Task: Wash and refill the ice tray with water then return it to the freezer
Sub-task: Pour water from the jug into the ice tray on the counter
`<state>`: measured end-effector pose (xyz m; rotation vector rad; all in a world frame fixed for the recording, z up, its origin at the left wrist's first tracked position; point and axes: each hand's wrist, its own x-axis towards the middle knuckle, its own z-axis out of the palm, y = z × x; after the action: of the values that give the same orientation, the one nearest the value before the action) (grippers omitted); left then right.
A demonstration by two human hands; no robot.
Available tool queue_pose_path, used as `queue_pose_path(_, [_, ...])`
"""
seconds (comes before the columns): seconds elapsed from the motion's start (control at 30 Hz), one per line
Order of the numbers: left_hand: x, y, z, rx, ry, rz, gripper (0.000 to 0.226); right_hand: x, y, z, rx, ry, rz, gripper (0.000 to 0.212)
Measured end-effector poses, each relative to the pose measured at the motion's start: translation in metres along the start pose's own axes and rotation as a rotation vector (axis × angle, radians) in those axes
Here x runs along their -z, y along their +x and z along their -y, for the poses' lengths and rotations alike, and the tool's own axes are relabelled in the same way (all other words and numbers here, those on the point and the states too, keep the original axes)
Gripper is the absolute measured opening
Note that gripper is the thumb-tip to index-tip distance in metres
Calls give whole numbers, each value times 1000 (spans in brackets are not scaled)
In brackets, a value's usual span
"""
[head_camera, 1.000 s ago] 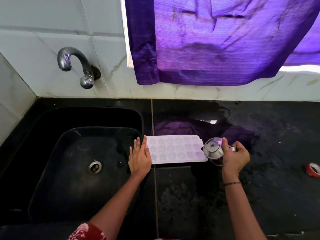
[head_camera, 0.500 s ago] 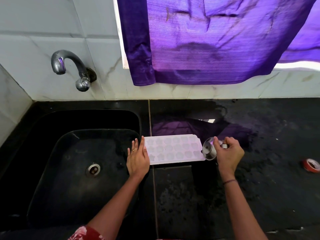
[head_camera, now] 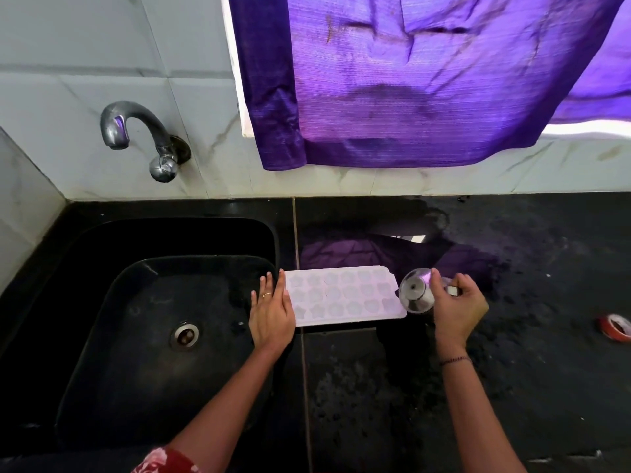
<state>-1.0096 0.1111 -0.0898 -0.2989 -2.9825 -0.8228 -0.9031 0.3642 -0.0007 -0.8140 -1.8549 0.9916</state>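
Beside the sink [head_camera: 136, 336], bracing with a flat, straight-fingered left hand [head_camera: 272, 312] the ice tray [head_camera: 345, 295] lying on the black worktop [head_camera: 375, 387]. Tipping a steel cup [head_camera: 416, 295], gripped in the right hand [head_camera: 459, 308], at its right end. Could flood past the moulds if tipped too fast.

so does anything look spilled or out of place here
A wet patch spreads over the black counter behind the ice tray, and a red tape roll lies stray near the counter's right edge.
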Motion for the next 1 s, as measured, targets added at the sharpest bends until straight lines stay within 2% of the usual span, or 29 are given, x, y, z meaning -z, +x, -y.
queue_pose_path(0.07, [1,1,-1,-28,62,0,70,2,1,5,-134,181,-23,50])
queue_pose_path(0.2, [8,4,-7,-15,78,-39,75,-7,-2,19,-265,358,-18,52])
queue_pose_path(0.27, [14,6,-19,-45,-25,-74,75,-17,-5,26,-306,441,-2,52])
queue_pose_path(0.37, [27,8,-47,-198,-199,-85,72,-40,-13,38,-363,549,52,51])
queue_pose_path(0.43, [32,6,-71,-240,-386,-59,74,-58,-18,47,-418,623,87,50])
queue_pose_path(0.53, [39,7,-99,-54,-814,71,67,-83,-26,59,-471,698,131,48])
queue_pose_path(0.63, [44,18,-115,101,-1071,9,53,-107,-31,68,-522,757,158,45])
queue_pose_path(0.8, [46,47,-120,207,-1193,-125,21,-136,-26,72,-547,680,206,33])
queue_pose_path(0.93, [39,69,-120,230,-1163,-148,20,-157,-11,70,-569,717,250,10])
queue_pose_path(1.0, [31,83,-118,258,-1147,-152,19,-168,-2,63,-573,716,301,23])
